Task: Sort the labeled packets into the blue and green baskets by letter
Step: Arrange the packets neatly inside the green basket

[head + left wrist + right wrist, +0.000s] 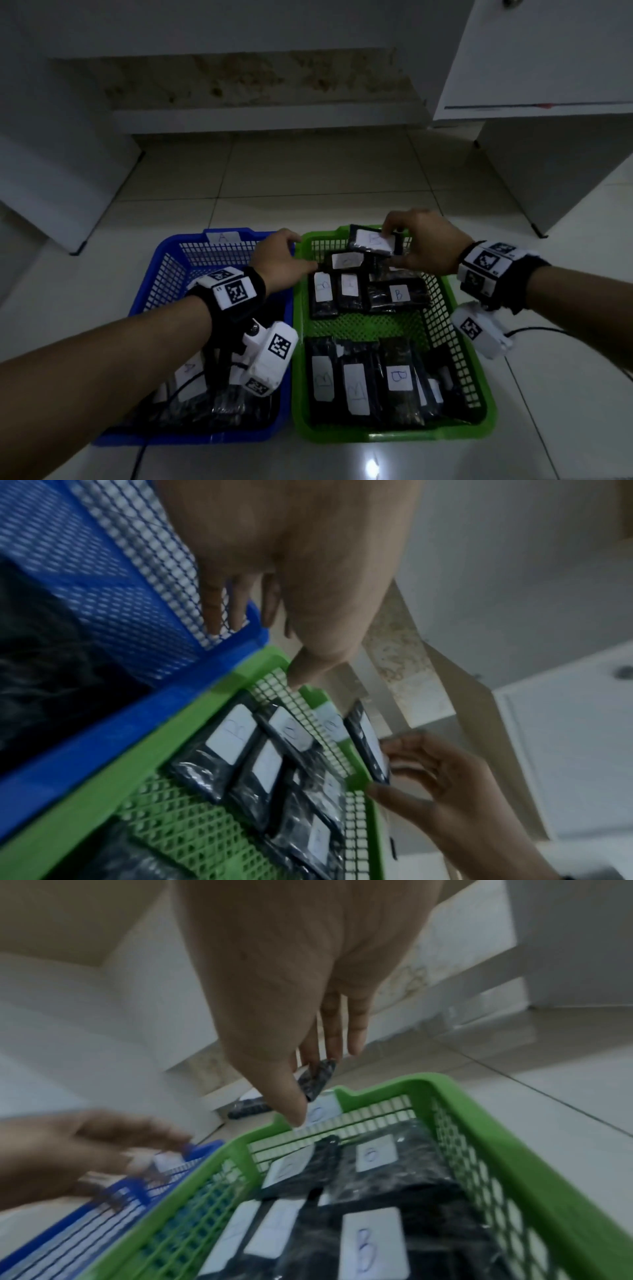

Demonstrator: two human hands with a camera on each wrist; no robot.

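My right hand (392,245) pinches a black packet (374,241) with a white B label, thumb below and fingers on top, just above the far rim of the green basket (394,435). In the right wrist view the packet (319,1079) shows on either side of my thumb. Several black B-labelled packets (398,294) lie inside the green basket. My left hand (294,251) hovers over the far corner where the blue basket (158,255) meets the green one, fingers relaxed and holding nothing. The blue basket carries an A tag (222,237) and holds dark packets (191,377), mostly hidden by my left arm.
Both baskets stand side by side on a glossy white tiled floor (308,178). White cabinets (548,164) rise at the right and left, and a stained low step (267,120) runs behind. A black cable (534,330) lies to the right of the green basket.
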